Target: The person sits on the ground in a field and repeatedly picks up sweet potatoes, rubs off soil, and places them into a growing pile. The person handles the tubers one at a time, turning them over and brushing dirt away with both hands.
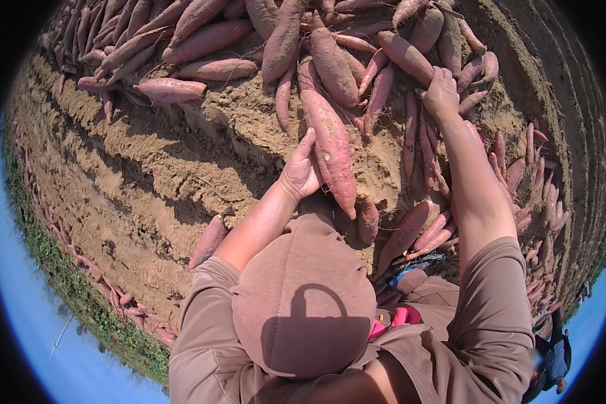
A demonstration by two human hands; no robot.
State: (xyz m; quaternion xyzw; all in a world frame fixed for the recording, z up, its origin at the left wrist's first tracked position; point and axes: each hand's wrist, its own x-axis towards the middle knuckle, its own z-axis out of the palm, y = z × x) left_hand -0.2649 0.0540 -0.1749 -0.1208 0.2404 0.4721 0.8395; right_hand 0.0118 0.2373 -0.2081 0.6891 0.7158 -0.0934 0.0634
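A large pink-skinned sweet potato [331,149] lies along my left hand [304,169], which is closed around its side. Patches of dry soil cling to its upper end. At the upper right, the fingers of my right hand [440,93] wrap the lower end of a second sweet potato [405,55]. That one lies tilted against others in a heap of sweet potatoes [328,65] before me. Two or more thin, rooty sweet potatoes [424,146] hang or lie just below my right wrist. Part of my left hand's fingers are hidden behind the large root.
Rough sandy soil [146,161] spreads to the left in ridges. One sweet potato [209,241] lies by my left forearm, and several others [424,230] lie between my arms. More rows of sweet potatoes [540,192] run at the right, where other people [553,353] are.
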